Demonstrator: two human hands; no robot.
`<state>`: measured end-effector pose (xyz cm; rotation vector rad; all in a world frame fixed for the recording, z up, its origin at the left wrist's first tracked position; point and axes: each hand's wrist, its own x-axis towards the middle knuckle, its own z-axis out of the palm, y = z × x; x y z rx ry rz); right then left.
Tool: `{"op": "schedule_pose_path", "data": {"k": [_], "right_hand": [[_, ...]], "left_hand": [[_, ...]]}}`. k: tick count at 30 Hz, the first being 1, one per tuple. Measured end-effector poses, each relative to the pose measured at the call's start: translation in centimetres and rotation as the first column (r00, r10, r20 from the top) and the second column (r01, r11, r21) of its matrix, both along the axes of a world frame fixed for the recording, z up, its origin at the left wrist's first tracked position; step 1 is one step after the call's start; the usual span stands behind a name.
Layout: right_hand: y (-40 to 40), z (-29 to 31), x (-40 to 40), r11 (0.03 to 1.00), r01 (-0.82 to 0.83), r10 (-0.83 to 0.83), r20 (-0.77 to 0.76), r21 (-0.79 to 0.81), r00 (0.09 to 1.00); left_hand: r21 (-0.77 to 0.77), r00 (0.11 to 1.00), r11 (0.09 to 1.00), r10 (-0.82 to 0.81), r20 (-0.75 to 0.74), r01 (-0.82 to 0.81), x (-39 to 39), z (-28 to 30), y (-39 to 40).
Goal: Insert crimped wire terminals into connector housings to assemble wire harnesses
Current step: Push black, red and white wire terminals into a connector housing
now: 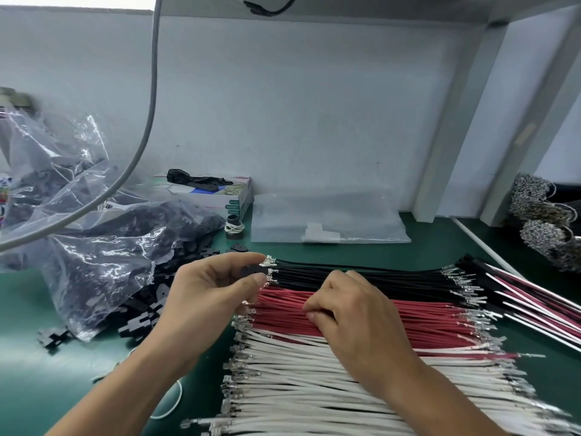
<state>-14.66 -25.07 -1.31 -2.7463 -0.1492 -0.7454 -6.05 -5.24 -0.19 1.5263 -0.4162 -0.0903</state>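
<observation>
Black, red and white insulated wires (361, 313) lie combed flat in colour bands on our green bench mat (440, 243), crimped metal terminals all facing the same edge, so we can draw one without untangling. Our left hand (204, 294) pinches a small black plastic connector housing (253, 270) between thumb and forefinger, just beside the terminal ends of the black band, probably to keep its cavities facing them. Our right hand (352, 313) rests on the red band, fingers curled narrow; whether they have a wire we cannot tell. Beyond the left hand, a crumpled clear plastic bag (103, 247) spills spare black housings, near enough to reach.
</observation>
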Motion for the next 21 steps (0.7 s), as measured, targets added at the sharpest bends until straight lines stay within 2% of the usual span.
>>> {"op": "schedule_pose_path", "data": {"k": [4,8,11,16,21], "right_hand": [[-0.4,0.8,-0.4,0.999,0.015,-0.017,0.042,0.05,0.999],[-1.0,1.7,-0.9,0.998,-0.068,0.066,0.106,0.013,0.992],[-1.3,2.8,-1.3,0.998,-0.067,0.063,0.166,0.018,0.984],[-1.9,4.0,-2.4,0.996,-0.072,0.057,0.253,0.05,0.966],[-1.9,3.7,-2.6,0.995,-0.091,0.075,0.297,0.039,0.952]], "left_hand": [[-0.02,1.0,1.0,0.018,0.009,-0.018,0.1,0.2,0.2],[-0.087,0.999,0.995,0.049,0.008,-0.049,0.5,0.7,0.6],[-0.118,0.999,0.992,0.038,-0.028,-0.041,0.6,1.0,0.8],[-0.195,0.976,0.976,-0.135,-0.172,0.101,0.2,1.2,0.6],[-0.233,0.93,0.937,-0.309,-0.197,0.262,-0.2,1.1,0.5]]}}
